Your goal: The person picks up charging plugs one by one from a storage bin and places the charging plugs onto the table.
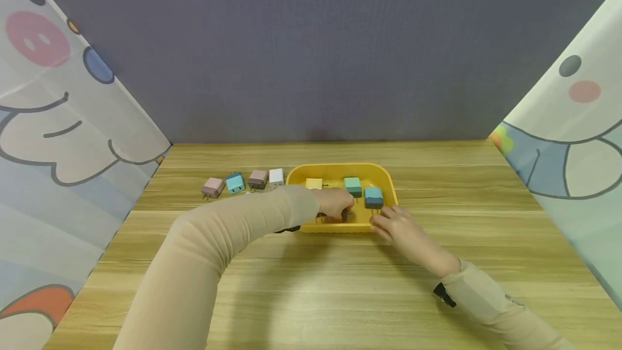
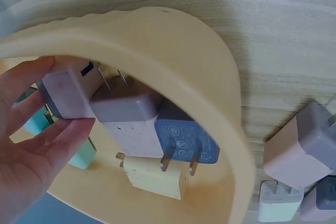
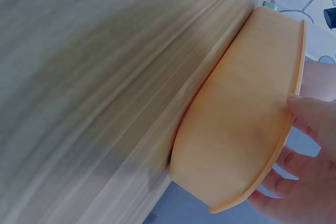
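Observation:
A yellow plastic tray (image 1: pixel 340 168) stands on the table with several charger plugs in it. My left hand (image 1: pixel 335 202) reaches inside and pinches a pink charger plug (image 2: pixel 73 95) between thumb and fingers, near the tray's front wall. Beside that plug lie a pink-and-grey plug (image 2: pixel 131 124), a blue plug (image 2: pixel 181 129) and a pale yellow plug (image 2: pixel 155 174). A green plug (image 1: pixel 352 186) and a light-blue plug (image 1: pixel 373 196) sit farther right in the tray. My right hand (image 1: pixel 400 231) grips the rim at the front right corner, its thumb on the outside.
Left of the tray, on the wooden table (image 1: pixel 311 296), lie a pink plug (image 1: pixel 213 187), a blue plug (image 1: pixel 235 182), a pink-grey plug (image 1: pixel 257 179) and a white plug (image 1: pixel 276 176). My left sleeve hides part of that area. A grey panel (image 1: pixel 311 58) rises behind the table.

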### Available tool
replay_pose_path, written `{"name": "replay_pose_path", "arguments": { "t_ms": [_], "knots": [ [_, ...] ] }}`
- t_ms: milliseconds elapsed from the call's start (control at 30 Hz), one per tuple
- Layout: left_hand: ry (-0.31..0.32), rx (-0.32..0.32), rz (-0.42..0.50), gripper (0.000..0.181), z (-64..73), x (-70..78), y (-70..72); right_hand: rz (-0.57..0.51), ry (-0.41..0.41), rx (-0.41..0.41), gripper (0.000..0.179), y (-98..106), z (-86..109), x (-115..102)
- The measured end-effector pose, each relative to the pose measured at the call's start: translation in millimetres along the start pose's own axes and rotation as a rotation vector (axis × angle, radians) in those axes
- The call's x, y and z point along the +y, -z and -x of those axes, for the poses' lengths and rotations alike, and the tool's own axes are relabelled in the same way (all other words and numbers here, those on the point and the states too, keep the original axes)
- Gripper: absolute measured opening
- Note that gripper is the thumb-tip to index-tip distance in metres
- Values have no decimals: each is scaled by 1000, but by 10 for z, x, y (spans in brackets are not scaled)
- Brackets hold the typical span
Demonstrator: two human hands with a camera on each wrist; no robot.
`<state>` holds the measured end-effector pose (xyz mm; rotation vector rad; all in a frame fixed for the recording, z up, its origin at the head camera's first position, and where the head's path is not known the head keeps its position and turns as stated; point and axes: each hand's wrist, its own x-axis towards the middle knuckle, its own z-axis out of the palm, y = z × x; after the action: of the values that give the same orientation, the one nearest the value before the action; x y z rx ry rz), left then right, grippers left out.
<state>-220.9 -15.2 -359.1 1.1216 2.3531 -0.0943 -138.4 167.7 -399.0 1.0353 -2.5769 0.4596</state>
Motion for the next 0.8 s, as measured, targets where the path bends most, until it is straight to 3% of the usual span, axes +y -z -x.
{"name": "replay_pose_path", "arguments": {
  "t_ms": [100, 233, 333, 567, 800],
  "knots": [
    [4, -11, -1, 16, -3, 6, 13, 1, 4, 4, 13, 2, 2, -2],
    [40, -13, 15, 2, -1, 4, 57, 5, 13, 11, 14, 7, 6, -3],
    [49, -4, 30, 13, 9, -6, 92, 5, 17, 18, 14, 7, 5, -4],
    [4, -38, 98, 9, 70, -34, 182, -3, 5, 4, 11, -3, -2, 0],
    [-40, 13, 33, 22, 164, -36, 268, 3, -5, -13, 11, 2, -4, -3]
  ]
}}
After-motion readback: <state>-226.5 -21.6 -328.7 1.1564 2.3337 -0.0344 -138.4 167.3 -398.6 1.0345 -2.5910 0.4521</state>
